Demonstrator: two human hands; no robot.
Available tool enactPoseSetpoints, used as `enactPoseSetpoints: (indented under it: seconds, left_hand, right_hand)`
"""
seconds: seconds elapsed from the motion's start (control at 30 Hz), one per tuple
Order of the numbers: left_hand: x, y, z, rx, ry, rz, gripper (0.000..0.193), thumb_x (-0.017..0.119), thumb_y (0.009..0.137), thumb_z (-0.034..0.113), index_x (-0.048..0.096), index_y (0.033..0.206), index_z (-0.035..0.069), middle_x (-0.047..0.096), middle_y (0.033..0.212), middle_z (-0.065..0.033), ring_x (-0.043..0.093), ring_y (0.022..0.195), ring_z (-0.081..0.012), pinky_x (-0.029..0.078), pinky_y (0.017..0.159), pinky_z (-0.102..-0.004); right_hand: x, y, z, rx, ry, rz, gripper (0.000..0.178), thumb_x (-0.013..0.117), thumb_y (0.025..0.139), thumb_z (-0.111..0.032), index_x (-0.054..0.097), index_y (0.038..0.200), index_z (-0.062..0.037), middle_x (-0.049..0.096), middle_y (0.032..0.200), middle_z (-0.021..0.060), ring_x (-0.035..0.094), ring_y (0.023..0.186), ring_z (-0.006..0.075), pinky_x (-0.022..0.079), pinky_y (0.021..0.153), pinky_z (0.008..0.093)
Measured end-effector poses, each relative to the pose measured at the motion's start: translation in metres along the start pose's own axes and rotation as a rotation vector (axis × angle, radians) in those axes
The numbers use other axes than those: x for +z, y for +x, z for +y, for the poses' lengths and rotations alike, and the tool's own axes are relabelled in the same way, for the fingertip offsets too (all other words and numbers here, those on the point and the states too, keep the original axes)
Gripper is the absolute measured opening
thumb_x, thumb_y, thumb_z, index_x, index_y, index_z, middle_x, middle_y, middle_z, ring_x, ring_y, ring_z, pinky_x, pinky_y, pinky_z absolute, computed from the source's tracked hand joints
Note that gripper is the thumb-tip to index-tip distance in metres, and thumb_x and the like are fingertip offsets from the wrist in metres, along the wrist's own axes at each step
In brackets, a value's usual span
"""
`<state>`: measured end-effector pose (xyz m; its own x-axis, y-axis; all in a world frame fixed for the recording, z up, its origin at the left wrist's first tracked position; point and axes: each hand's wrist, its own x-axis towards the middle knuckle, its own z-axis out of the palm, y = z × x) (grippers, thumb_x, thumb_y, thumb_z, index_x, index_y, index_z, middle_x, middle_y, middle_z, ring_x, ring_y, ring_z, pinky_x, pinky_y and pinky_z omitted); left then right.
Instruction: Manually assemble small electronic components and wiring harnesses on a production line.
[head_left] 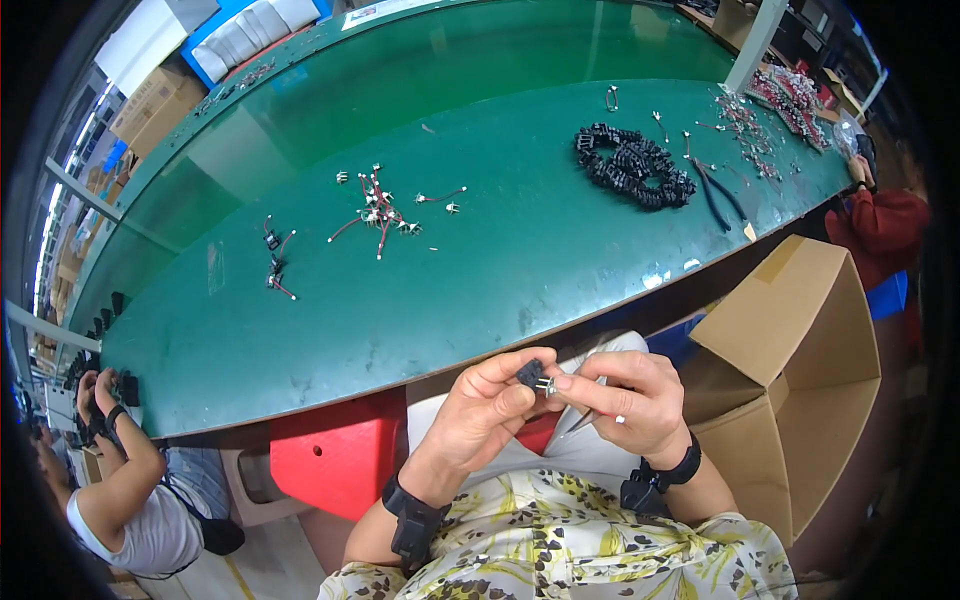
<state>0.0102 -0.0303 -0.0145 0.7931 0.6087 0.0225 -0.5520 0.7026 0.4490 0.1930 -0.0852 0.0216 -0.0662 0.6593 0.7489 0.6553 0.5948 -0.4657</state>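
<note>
Close above my lap, my left hand pinches a small black plastic part between thumb and fingertips. My right hand meets it from the right, its thumb and fingers closed on a small white-and-metal piece with prongs. That piece is at the black part; whether it sits inside cannot be made out. A thin pointed metal tool sticks out below the right fingers. A small white connector end shows by the same fingers, its wire mostly hidden.
On the green table lie a pile of red-wired connectors, assembled black pieces, a coiled black strip of parts and dark-handled pliers. An open cardboard box stands right, a red stool left. Co-workers sit at both sides.
</note>
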Motion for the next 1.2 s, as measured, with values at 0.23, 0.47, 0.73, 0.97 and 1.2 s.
enactPoseSetpoints:
  seconds: [0.23,0.47,0.73,0.97,1.2]
  left_hand:
    - [-0.001,-0.005,-0.001,-0.016,0.091,0.033,0.041,0.067,0.088,0.009,0.057,0.128,0.002,0.063,0.117,-0.0093,0.062,0.103,-0.0185,0.05,0.096,-0.0332]
    - [0.006,-0.003,0.0,0.031,0.28,0.062,0.037,0.071,0.084,0.005,0.064,0.12,0.002,0.063,0.107,-0.0037,0.061,0.098,-0.0134,0.05,0.089,-0.0256]
    - [0.007,-0.001,0.014,-0.089,0.492,0.066,0.035,0.072,0.082,-0.001,0.066,0.116,0.002,0.064,0.108,-0.0043,0.061,0.097,-0.0115,0.051,0.086,-0.0243]
    - [0.002,0.001,0.001,-0.097,0.161,0.135,0.041,0.064,0.09,0.006,0.055,0.13,0.002,0.065,0.114,-0.0095,0.065,0.099,-0.0168,0.054,0.087,-0.0301]
    - [-0.001,0.004,-0.007,-0.043,0.185,0.179,0.03,0.06,0.095,0.011,0.054,0.124,0.004,0.065,0.113,-0.0147,0.066,0.098,-0.0212,0.054,0.086,-0.0343]
  right_hand:
    - [-0.009,0.001,-0.002,-0.081,-0.073,-0.067,0.038,0.076,0.059,-0.001,0.076,0.096,-0.0104,0.061,0.083,0.001,0.058,0.056,0.0095,0.045,0.045,0.0226]
    - [-0.012,-0.002,-0.003,-0.067,-0.076,-0.103,0.045,0.074,0.054,0.001,0.075,0.096,-0.0154,0.062,0.082,-0.0016,0.051,0.05,0.0088,0.039,0.043,0.0212]
    - [-0.016,0.001,-0.003,-0.044,-0.047,-0.221,0.03,0.073,0.064,-0.004,0.072,0.094,-0.0071,0.062,0.084,0.0031,0.06,0.055,0.0121,0.047,0.045,0.025]
    - [-0.015,0.006,-0.009,0.265,0.276,-0.143,0.036,0.074,0.068,0.006,0.07,0.103,-0.0038,0.062,0.088,0.0054,0.062,0.066,0.0132,0.052,0.055,0.0237]
    - [-0.015,-0.012,0.003,0.576,0.35,-0.046,0.029,0.076,0.076,0.0,0.07,0.105,-0.0021,0.059,0.086,0.0032,0.051,0.067,0.0042,0.036,0.05,0.0197]
